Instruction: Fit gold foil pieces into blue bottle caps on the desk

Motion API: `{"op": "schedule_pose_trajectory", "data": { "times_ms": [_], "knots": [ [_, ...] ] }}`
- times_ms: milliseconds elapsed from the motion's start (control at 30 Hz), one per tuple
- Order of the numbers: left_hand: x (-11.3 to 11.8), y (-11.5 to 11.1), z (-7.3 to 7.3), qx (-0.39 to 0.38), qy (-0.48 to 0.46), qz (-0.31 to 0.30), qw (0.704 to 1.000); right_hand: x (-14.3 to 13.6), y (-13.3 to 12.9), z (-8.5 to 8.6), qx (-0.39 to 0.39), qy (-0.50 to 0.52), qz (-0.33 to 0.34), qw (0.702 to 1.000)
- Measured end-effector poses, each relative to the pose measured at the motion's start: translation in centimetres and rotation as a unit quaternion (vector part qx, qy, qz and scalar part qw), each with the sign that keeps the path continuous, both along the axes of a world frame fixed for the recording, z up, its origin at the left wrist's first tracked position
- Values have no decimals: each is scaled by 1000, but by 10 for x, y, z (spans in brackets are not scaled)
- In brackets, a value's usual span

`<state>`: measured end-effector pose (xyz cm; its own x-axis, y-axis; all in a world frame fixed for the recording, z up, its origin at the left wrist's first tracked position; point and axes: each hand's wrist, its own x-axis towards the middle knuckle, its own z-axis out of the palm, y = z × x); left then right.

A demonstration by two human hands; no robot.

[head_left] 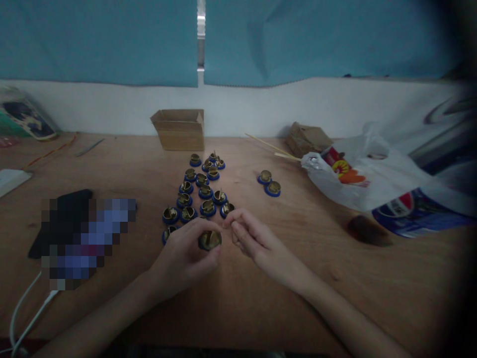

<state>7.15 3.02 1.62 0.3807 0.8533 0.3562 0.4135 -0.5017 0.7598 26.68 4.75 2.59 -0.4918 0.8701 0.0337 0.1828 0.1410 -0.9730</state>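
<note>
My left hand (188, 253) holds a round brass-coloured piece (210, 240) between its thumb and fingers. Close at its right, my right hand (249, 236) is closed in a pinch by the edge of that piece; whatever lies between its fingertips is too small to make out. Beyond both hands, several round brass-coloured parts with blue rims (207, 207) stand in loose rows on the wooden table (283, 308). Two similar parts (274, 188) sit apart from them to the right.
An open cardboard box (181, 134) is by the wall. At right lie a crumpled brown package (307, 139), thin sticks, a white plastic bag (387, 174) and a blue Pepsi bottle (421, 211). A black object (70, 214), a blurred-out device and white cables occupy the left.
</note>
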Motion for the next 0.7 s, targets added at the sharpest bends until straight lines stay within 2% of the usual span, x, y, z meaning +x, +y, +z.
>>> {"op": "schedule_pose_trajectory", "data": {
  "times_ms": [133,333,433,533,600,700],
  "knots": [
    [1,0,3,-33,-8,-44,998,-5,-1,-3,49,-27,-27,998],
    [4,1,-1,-82,-1,-61,995,-13,-6,-4,132,-50,-38,989],
    [6,1,-5,-76,-3,-65,995,-15,-9,-6,134,-55,-54,988],
    [7,2,-7,-74,-21,-58,995,-17,-10,-7,81,-30,-52,995],
    [7,2,-6,-89,-38,-53,994,-18,-10,-6,3,28,-43,999],
    [6,4,-2,-114,-74,-39,990,-16,-7,0,-103,109,-46,988]
  ]
}}
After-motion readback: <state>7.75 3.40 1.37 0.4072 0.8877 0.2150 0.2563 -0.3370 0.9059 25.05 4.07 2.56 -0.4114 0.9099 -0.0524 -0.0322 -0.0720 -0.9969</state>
